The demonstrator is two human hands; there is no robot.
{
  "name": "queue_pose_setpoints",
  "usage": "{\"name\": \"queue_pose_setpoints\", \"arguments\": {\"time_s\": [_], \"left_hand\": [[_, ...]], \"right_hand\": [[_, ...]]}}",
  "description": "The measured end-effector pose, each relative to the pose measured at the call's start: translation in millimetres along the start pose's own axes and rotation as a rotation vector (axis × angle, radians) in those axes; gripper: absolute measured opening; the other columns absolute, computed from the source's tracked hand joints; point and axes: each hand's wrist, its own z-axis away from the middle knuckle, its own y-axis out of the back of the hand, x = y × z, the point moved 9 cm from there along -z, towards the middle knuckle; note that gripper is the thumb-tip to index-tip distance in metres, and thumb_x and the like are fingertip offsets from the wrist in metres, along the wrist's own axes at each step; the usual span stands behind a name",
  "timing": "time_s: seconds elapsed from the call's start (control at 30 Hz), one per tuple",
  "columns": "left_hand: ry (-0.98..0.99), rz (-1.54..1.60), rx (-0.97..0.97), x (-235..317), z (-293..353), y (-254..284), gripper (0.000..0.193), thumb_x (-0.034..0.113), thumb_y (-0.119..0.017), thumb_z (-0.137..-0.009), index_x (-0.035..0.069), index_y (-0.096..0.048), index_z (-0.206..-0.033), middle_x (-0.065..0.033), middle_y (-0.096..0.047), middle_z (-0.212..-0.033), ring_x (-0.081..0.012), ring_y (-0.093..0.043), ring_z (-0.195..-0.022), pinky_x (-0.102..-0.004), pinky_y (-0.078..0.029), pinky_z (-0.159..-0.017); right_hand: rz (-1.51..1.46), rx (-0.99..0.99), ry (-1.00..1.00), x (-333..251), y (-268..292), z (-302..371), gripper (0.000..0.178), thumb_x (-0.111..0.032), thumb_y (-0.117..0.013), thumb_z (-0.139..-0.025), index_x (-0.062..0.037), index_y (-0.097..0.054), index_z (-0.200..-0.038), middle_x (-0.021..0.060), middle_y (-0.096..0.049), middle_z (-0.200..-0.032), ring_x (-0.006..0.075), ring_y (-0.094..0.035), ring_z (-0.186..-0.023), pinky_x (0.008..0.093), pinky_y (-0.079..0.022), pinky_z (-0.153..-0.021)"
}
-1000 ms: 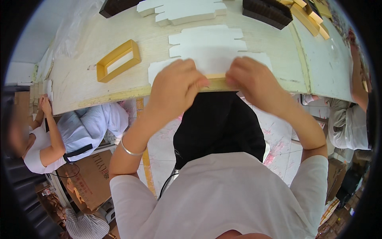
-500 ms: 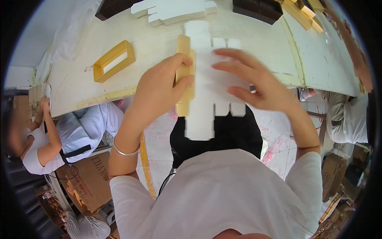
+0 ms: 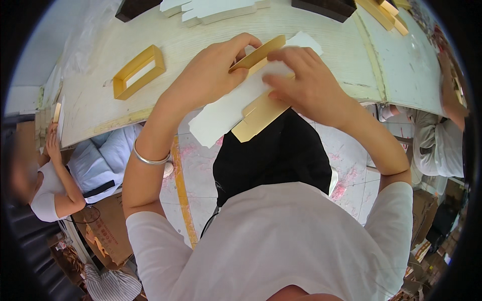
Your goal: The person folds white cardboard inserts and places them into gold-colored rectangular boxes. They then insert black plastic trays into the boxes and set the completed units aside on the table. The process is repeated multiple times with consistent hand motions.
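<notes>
Between my hands is a die-cut cardboard box blank [image 3: 216, 116], white on one face and gold on the other, tilted at the table's near edge. Its two long gold sides are folded up off the white middle panel. My left hand [image 3: 221, 67] pinches the far gold side between thumb and fingers. Over the near gold side, my right hand [image 3: 306, 83] has its fingers curled and its thumb against the cardboard; part of it is blurred. On the table to the left lies a folded gold box frame [image 3: 139, 71], open in the middle.
A stack of white blanks [image 3: 221, 12] lies at the table's far side. Dark brown boxes [image 3: 324, 7] [image 3: 138, 7] flank it, and gold pieces [image 3: 384, 15] lie far right. Co-workers sit left [image 3: 60, 185] and right [image 3: 437, 145]. A cardboard carton [image 3: 108, 231] stands lower left.
The blank has turned from upright to slanting, and its long sides have been folded up. My left hand has moved up and right; my right hand has come in onto the cardboard.
</notes>
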Motion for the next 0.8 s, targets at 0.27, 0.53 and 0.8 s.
{"name": "queue_pose_setpoints", "arguments": {"time_s": [0.27, 0.53, 0.8], "left_hand": [[0.001, 0.014, -0.042, 1, -3, -3, 0.041, -0.001, -0.054, -0.080, 0.009, -0.051, -0.120, -0.0020, -0.042, -0.070, -0.0092, -0.041, -0.052, -0.0246, -0.035, -0.050], [-0.050, -0.015, 0.019, 4, -2, 0, 0.048, -0.003, -0.056, -0.077, 0.013, -0.052, -0.121, -0.0023, -0.052, -0.084, -0.0092, -0.042, -0.056, -0.0248, -0.037, -0.052], [0.012, -0.201, 0.237, 22, 14, -3, 0.037, -0.010, -0.054, -0.070, 0.010, -0.055, -0.101, -0.0104, -0.044, -0.123, -0.0319, -0.059, -0.069, -0.0390, -0.047, -0.063]], "right_hand": [[-0.162, -0.166, 0.094, -18, -10, 11, 0.014, -0.007, -0.067, -0.071, -0.0027, -0.060, -0.082, 0.0086, -0.055, -0.094, 0.0234, -0.056, -0.093, 0.0341, -0.045, -0.076], [-0.287, -0.211, 0.164, 5, -28, -31, 0.004, -0.005, -0.064, -0.079, -0.0050, -0.060, -0.081, 0.0065, -0.057, -0.082, 0.0275, -0.057, -0.079, 0.0382, -0.045, -0.069], [-0.361, -0.282, -0.055, -8, -15, 1, 0.025, -0.018, -0.071, -0.075, -0.0045, -0.055, -0.089, 0.0095, -0.050, -0.093, 0.0296, -0.053, -0.081, 0.0392, -0.044, -0.069]]}}
